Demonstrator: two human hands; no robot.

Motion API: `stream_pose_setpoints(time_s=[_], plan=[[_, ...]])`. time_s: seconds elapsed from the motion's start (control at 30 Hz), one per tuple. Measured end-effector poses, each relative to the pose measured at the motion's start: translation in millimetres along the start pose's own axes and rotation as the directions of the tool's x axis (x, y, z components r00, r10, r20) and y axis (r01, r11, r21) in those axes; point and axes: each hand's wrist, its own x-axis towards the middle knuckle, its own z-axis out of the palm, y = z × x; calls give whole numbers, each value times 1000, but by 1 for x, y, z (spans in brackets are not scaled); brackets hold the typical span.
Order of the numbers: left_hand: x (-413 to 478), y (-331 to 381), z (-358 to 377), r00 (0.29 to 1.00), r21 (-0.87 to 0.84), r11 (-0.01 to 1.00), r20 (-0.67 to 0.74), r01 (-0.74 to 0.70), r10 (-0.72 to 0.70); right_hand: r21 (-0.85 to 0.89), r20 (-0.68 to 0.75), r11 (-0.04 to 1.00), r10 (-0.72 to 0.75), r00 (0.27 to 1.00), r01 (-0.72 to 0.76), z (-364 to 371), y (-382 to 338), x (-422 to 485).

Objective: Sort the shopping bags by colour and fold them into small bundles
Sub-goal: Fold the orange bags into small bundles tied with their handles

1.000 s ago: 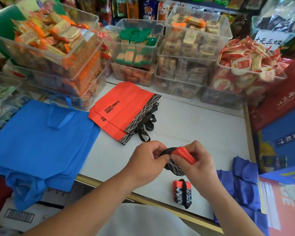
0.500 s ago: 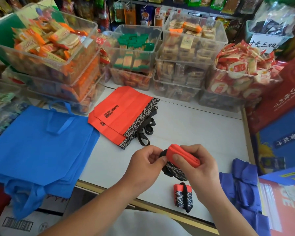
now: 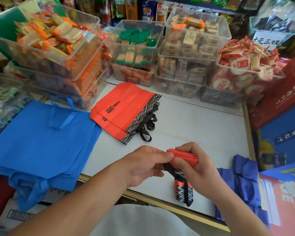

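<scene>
We record both hands above the desk [image 3: 203,126]: the right hand [image 3: 197,169] curls its fingers [image 3: 186,148] round a folded red bag [image 3: 184,156]; the left hand [image 3: 143,166] pinches its black strap [image 3: 167,167].

One stack of flat bags [image 3: 41,143] overhung the desk's [image 3: 203,126] left edge; a second stack [image 3: 126,111] lay centrally, before snack tubs [image 3: 186,53]; a bundle [image 3: 184,191] lay near the front.

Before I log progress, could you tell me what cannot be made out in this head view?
Head view, red bundle: whether the black strap is fastened; left hand and right hand cover it.
Head view, flat red bags: their number; they overlap.
Head view, dark blue bundles: their number; the right forearm covers some.
</scene>
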Motion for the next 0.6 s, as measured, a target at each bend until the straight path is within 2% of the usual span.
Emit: stream_pose_setpoints(time_s=[0.1, 0.17, 0.3, 0.37, 0.47, 0.6], plan=[[-2, 0, 3, 1000, -43, 999, 8, -3, 3, -21, 42, 998, -58, 997, 59, 0, 0, -1], [-2, -2, 6, 999, -25, 999, -40, -25, 24, -40, 53, 992, -115, 992, 117, 0, 1, 0], [-3, -4, 10, 970, 69, 984, -171, -165, 174, -41, -32, 982, -185, 982, 184, 1, 1, -1], [-5, -1, 8, 976, 33, 983, -119, -178, 181, -74, -45, 972, -228, 973, 225, -2, 1, -1], [-7, 5, 9, 994, -70, 992, -42, -108, 105, -149, -27, 948, -288, 957, 281, -5, 1, 2], [-6, 1, 9, 998, -24, 998, -16, -56, 55, -181, 78, 935, -294, 953, 304, -3, 4, -2]])
